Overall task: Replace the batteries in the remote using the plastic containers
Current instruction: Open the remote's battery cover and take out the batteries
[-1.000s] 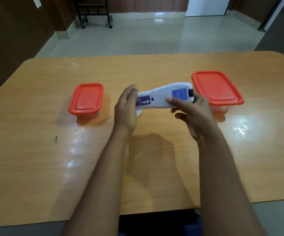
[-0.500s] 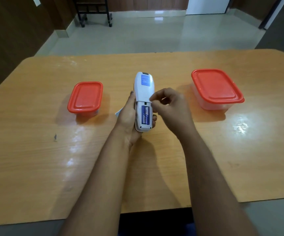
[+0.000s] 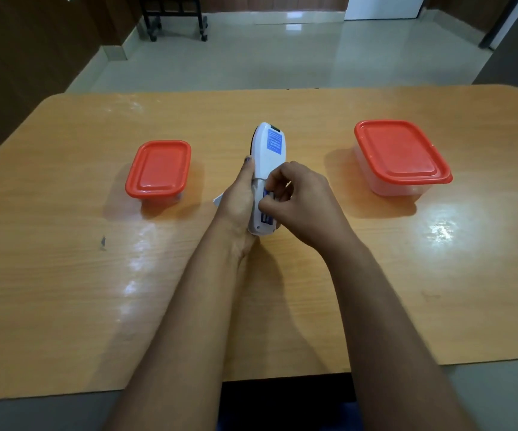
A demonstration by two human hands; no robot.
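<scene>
Head view: left hand [image 3: 238, 197] grips the remote [image 3: 267, 169]; right hand [image 3: 301, 200] fingertips pinch its battery [image 3: 266, 194].

From my feed, the right hand [image 3: 298, 203] covered most of the open battery bay on the remote [image 3: 267, 169], so I could not count the batteries [image 3: 265, 217]; only a blue sliver showed. The left hand [image 3: 239, 200] hid the remote's nine o'clock side and most of a white piece [image 3: 216, 200] on the table [image 3: 65, 275]. The label [image 3: 275, 144] print was too small to read. Both containers, small [image 3: 158, 169] and large [image 3: 400, 154], had lids hiding their contents. The cart [image 3: 174, 14] at twelve o'clock was cropped.
</scene>
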